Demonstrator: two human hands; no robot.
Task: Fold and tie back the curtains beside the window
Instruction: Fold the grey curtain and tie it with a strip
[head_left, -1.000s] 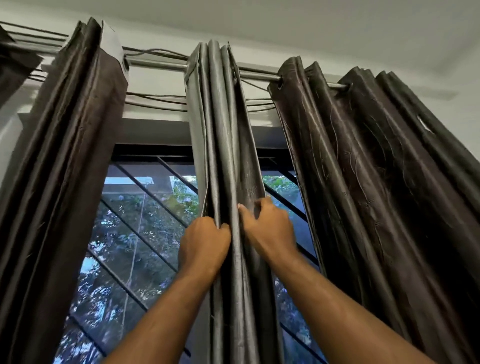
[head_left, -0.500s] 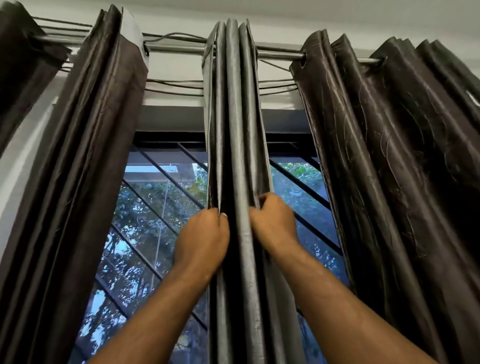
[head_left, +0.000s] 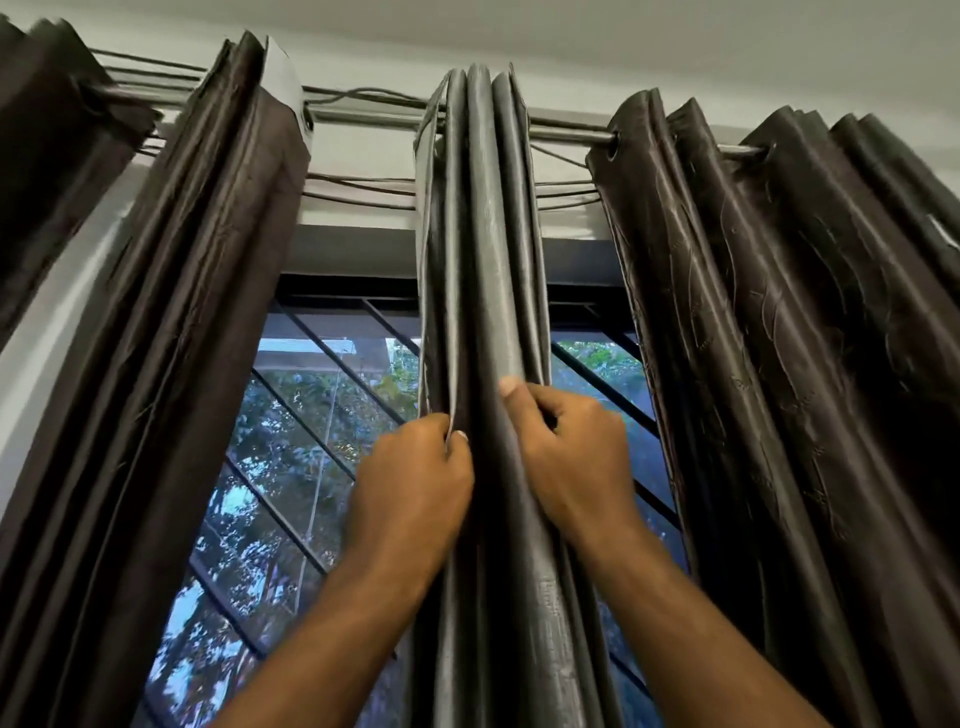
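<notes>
A grey-brown curtain panel (head_left: 485, 249) hangs gathered into tight vertical pleats in front of the middle of the window. My left hand (head_left: 415, 478) pinches the panel's left edge fold between thumb and fingers. On the other side my right hand (head_left: 569, 452) grips the right-hand pleats, thumb pointing up along the fabric. Both hands are at about the same height, with the bunched pleats between them. A dark brown curtain (head_left: 197, 322) hangs gathered at the left, and a wider dark brown curtain (head_left: 779, 338) at the right.
All the curtains hang from a metal rod (head_left: 561, 132) below the ceiling, with loose cables (head_left: 358, 182) running along the wall beneath it. Behind them is a window (head_left: 291, 467) with a diagonal black grille and trees outside. Another dark curtain (head_left: 47, 171) shows at far left.
Both hands have stayed on the middle panel's pleats. My right thumb now points up along the fabric. The view has shifted, so the curtains sit further right and lower than half a second ago.
</notes>
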